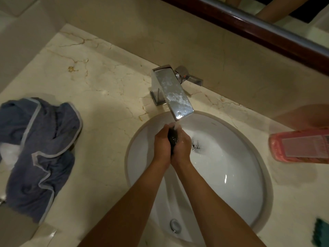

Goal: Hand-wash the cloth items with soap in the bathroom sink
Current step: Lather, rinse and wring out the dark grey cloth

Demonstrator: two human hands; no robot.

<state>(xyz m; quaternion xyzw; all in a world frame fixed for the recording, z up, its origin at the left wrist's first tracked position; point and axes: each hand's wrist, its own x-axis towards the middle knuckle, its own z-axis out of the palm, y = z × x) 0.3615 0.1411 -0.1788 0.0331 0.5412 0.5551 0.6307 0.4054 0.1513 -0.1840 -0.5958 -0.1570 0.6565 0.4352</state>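
- Marble counter (99,82), cream with brown veins, runs round the basin and meets a plain beige wall at the back.
- White sink (231,184), oval and set into the counter, holds running water that pools toward the drain (195,146); an overflow hole (175,226) sits on its near wall.
- Blue-grey towel (41,148) with pale edging lies crumpled on the counter, well left of the sink.
- Chrome tap (173,91), square and spotted with soap marks, reaches out over the sink's back rim, its lever (191,77) off to the right.
- Pink soap bottle (299,145) lies on the counter at the right edge, beside the sink.
- Left hand (162,143) and right hand (183,145) are pressed together over the sink, right under the spout, each with fingers curled round the same cloth.
- Dark cloth (173,138), wet and bunched small, is squeezed between the two palms in the stream; only a narrow strip shows.
- Green item (320,232) peeks in at the lower right corner; what it is cannot be told.
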